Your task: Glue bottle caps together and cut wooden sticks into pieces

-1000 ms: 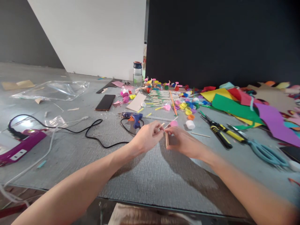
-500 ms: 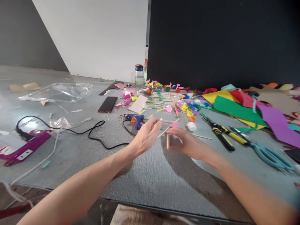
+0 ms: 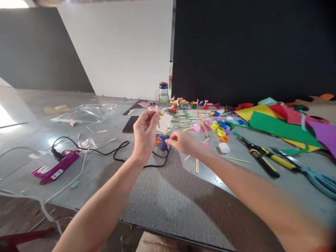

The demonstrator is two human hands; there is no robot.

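My left hand [image 3: 145,133] is raised above the table, its fingers pinched on a short thin wooden stick [image 3: 157,115] held upright. My right hand [image 3: 181,142] reaches left over the table with the fingers curled at the blue glue gun [image 3: 162,140], touching or gripping its handle. A flat wooden stick piece [image 3: 196,165] lies on the grey table [image 3: 168,196] just right of my right wrist, with a short stick [image 3: 187,158] beside it.
Bottle caps [image 3: 217,123] and coloured sticks lie behind the hands, foam sheets [image 3: 278,122] at right. Yellow-black pliers [image 3: 258,156] and teal scissors [image 3: 312,173] lie right. A purple power strip [image 3: 54,167] with black cable, a phone [image 3: 130,123], a plastic bag [image 3: 84,112] and a bottle [image 3: 163,94] lie left and behind.
My left hand has risen with the thin stick. My right hand has let go of the flat wooden piece, now lying on the table, and has reached left to the glue gun.
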